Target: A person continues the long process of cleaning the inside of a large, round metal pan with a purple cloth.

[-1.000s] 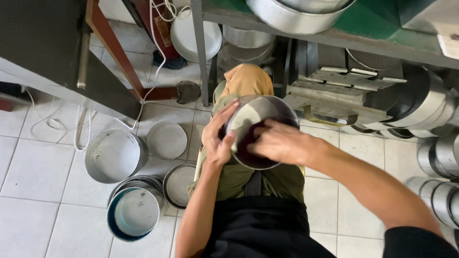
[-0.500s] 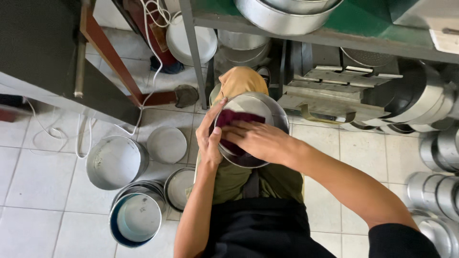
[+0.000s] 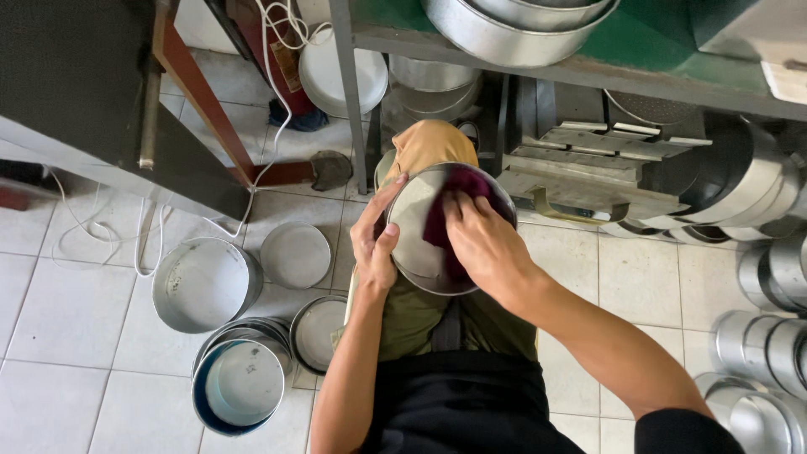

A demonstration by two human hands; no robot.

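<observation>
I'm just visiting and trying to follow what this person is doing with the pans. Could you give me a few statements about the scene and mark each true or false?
1. The left hand grips the rim of a round metal pan. True.
2. The right hand presses a dark red cloth inside that pan. True.
3. The cloth is bright yellow. False: it is dark red.
4. The pan rests on the floor tiles. False: it is held up over the person's lap.
5. Several other round pans stand on the tiled floor to the person's left. True.
6. The shelf overhead is bare. False: a large metal basin sits on it.
</observation>
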